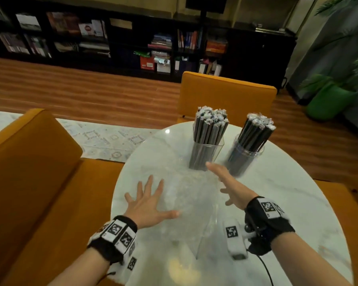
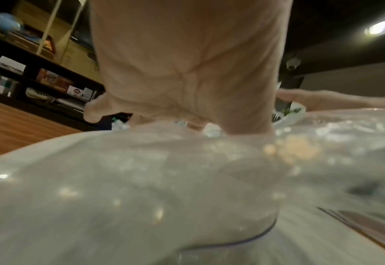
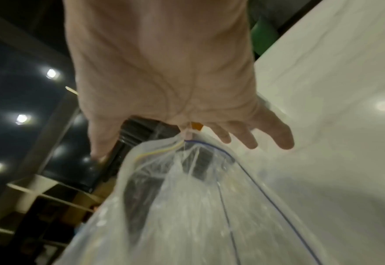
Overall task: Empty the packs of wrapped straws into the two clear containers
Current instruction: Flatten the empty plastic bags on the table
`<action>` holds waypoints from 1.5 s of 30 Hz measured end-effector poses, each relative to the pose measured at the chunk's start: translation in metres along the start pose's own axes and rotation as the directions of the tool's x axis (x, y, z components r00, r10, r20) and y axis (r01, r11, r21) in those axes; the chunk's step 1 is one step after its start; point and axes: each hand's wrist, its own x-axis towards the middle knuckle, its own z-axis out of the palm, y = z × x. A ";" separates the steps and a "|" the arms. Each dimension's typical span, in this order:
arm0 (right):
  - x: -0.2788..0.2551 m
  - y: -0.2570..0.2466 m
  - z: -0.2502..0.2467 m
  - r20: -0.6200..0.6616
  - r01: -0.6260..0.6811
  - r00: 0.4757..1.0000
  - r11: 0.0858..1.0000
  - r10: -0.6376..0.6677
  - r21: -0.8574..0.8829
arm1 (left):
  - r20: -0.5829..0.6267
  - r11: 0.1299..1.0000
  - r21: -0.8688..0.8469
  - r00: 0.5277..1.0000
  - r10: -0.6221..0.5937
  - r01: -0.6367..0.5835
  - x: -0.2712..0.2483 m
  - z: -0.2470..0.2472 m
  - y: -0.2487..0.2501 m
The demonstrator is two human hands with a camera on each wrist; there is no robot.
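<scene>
Empty clear bag (image 1: pixel 191 195) lies flat at frame centre on the table (image 1: pixel 277 193), long axis running near to far. Left hand (image 1: pixel 147 205) splayed flat on it; right hand (image 1: pixel 234 189) open, fingers straight, at its right edge. Straws (image 1: pixel 210 129) upright in both containers (image 1: pixel 207 153), upper right.

Round white marble-look table (image 1: pixel 277 188). On it, toward the far edge, a square clear container (image 1: pixel 206 152) packed with upright black wrapped straws (image 1: pixel 210 124). Just right of that container, a round clear container (image 1: pixel 243 155), likewise filled with black straws (image 1: pixel 255 131) that lean slightly rightward. Nearer than the square container, flat on the tabletop, crumpled empty clear plastic bags (image 1: pixel 191 195), one with a blue zip line.
</scene>
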 end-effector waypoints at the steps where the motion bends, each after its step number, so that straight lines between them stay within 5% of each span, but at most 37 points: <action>1: 0.006 0.005 0.009 0.003 -0.006 1.000 0.999 0.006 -0.036 | 0.010 1.000 0.015 1.000 -0.009 0.009 0.008 0.005 0.001; 8: 0.041 0.037 0.061 -0.040 0.024 0.999 0.998 -0.026 -0.054 | 0.071 0.998 0.060 0.997 0.003 -0.007 0.033 0.023 -0.004; 11: 0.022 0.018 0.065 0.075 0.177 0.982 0.982 -0.172 -0.061 | -0.089 0.996 0.073 0.995 -0.039 0.045 0.029 0.033 -0.010; 13: 0.007 0.002 0.060 0.046 0.296 0.955 0.924 -0.294 -0.243 | -0.271 0.994 0.087 0.962 -0.043 0.069 0.026 0.031 -0.014; 15: -0.012 -0.016 0.051 -0.007 0.386 0.862 0.665 -0.507 -0.640 | -0.292 0.993 0.106 0.956 -0.028 0.061 0.018 0.020 -0.010; 17: -0.033 -0.034 0.049 0.166 0.467 0.755 0.342 -0.635 -0.816 | -0.259 0.983 0.181 0.966 0.031 0.017 0.008 0.009 -0.001; 19: -0.046 -0.042 0.050 0.340 0.510 0.779 0.218 -0.526 -0.832 | -0.249 0.982 0.181 0.963 0.106 -0.062 -0.005 -0.006 0.013; 21: -0.044 -0.032 0.044 0.388 0.508 0.841 0.304 -0.376 -0.806 | -0.305 0.978 -0.099 0.941 0.147 -0.185 -0.020 -0.028 0.024; 22: -0.042 -0.027 0.040 0.390 0.523 0.848 0.449 -0.359 -0.724 | -0.355 0.894 -0.348 0.922 0.153 -0.282 -0.029 -0.041 0.027; 24: -0.042 -0.017 0.035 0.386 0.540 0.830 0.754 -0.403 -0.373 | -0.462 0.541 -0.701 0.874 0.151 -0.464 -0.045 -0.063 0.036; 25: -0.045 -0.014 0.037 0.380 0.523 0.819 0.831 -0.429 -0.189 | -0.483 0.391 -0.771 0.861 0.155 -0.503 -0.051 -0.070 0.043; 28: -0.052 -0.012 0.041 0.287 0.466 0.828 0.876 -0.482 0.126 | -0.481 0.155 -0.852 0.865 0.145 -0.500 -0.062 -0.074 0.062; 30: -0.054 -0.017 0.032 0.146 0.496 0.852 0.864 -0.504 0.087 | -0.477 0.216 -0.838 0.866 0.153 -0.500 -0.058 -0.065 0.065; 32: -0.057 -0.018 0.015 -0.029 0.560 0.824 0.821 -0.566 -0.113 | -0.471 0.601 -0.633 0.859 0.201 -0.488 -0.056 -0.061 0.061; 33: -0.059 -0.017 0.006 -0.114 0.579 0.774 0.769 -0.623 -0.270 | -0.424 0.720 -0.539 0.879 0.216 -0.437 -0.056 -0.059 0.058; 34: -0.062 -0.014 0.000 -0.176 0.563 0.709 0.698 -0.683 -0.442 | -0.334 0.744 -0.552 0.917 0.216 -0.376 -0.057 -0.058 0.057; 35: -0.067 -0.011 -0.003 -0.212 0.516 0.645 0.622 -0.735 -0.589 | -0.235 0.679 -0.655 0.944 0.233 -0.331 -0.058 -0.056 0.059; 37: -0.079 -0.006 -0.001 -0.187 0.476 0.598 0.533 -0.779 -0.700 | -0.088 0.360 -0.911 0.950 0.301 -0.199 -0.063 -0.050 0.071; 40: -0.103 0.008 0.006 0.003 0.633 0.701 0.621 -0.713 -0.462 | -0.091 -0.007 -0.996 0.955 0.283 -0.093 -0.063 -0.041 0.095; 42: -0.119 0.022 -0.002 0.028 0.603 0.783 0.747 -0.622 -0.280 | -0.106 -0.087 -0.993 0.958 0.266 -0.085 -0.063 -0.036 0.115; 45: -0.137 0.047 -0.036 -0.032 0.574 0.817 0.817 -0.576 -0.048 | -0.063 -0.046 -0.998 0.967 0.247 -0.053 -0.065 -0.025 0.153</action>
